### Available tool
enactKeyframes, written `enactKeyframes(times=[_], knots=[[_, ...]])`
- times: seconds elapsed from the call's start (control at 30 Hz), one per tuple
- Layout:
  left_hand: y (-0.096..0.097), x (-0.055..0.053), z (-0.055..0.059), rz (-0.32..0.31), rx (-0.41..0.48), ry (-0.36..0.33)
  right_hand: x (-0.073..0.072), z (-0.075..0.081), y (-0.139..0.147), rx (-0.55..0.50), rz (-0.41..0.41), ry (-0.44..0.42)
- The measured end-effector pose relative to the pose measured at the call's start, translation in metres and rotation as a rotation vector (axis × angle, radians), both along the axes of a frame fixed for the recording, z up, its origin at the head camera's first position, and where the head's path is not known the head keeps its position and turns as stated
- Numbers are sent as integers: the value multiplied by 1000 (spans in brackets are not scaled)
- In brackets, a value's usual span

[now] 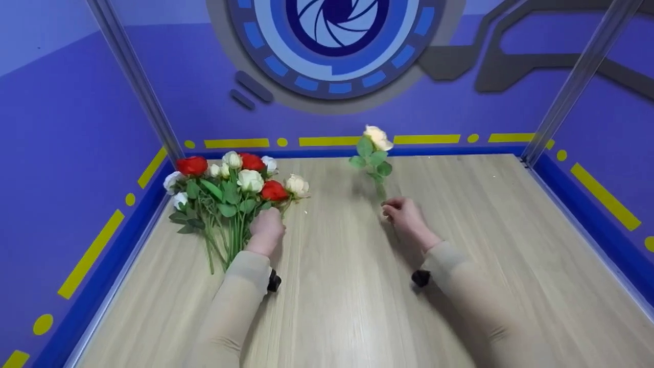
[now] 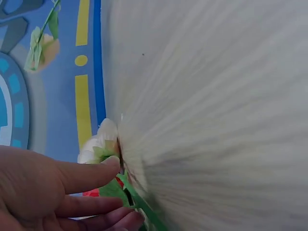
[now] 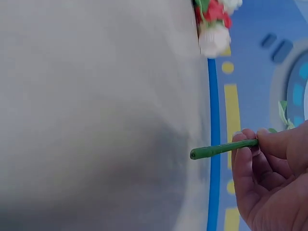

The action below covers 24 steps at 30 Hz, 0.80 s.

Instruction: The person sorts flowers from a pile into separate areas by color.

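Note:
A bunch of red and white roses (image 1: 230, 189) lies on the wooden table (image 1: 347, 286) at the left. My left hand (image 1: 266, 230) rests on its stems, fingers straight among the green leaves (image 2: 130, 192), next to a cream bloom (image 2: 98, 144). My right hand (image 1: 403, 214) pinches the green stem (image 3: 221, 149) of a single cream rose (image 1: 377, 137) and holds it upright above the table's middle; the stem's cut end sticks out past my fingers (image 3: 245, 159).
Blue walls with yellow stripes (image 1: 92, 255) close the table in on three sides. Two metal posts (image 1: 577, 82) stand at the back corners. The bunch of roses (image 3: 214, 24) shows at the top of the right wrist view.

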State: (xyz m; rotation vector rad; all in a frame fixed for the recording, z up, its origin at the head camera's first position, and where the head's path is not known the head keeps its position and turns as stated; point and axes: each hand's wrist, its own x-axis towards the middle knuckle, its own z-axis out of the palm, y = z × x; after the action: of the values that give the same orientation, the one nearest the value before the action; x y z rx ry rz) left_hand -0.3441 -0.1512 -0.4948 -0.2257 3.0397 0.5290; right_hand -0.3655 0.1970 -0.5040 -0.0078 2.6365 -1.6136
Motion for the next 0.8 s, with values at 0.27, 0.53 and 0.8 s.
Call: enactKeyframes(times=[0.27,0.53,0.8], knots=[[-3,-2,-9,20,9,-16,-6,-1,64,135,-65,26],[-6,-1,-7,1,34,10,-6,0,120,248,-151,-12],[-6,-6,1,43,71,-65,-4,4,171,345,-201,-19]])
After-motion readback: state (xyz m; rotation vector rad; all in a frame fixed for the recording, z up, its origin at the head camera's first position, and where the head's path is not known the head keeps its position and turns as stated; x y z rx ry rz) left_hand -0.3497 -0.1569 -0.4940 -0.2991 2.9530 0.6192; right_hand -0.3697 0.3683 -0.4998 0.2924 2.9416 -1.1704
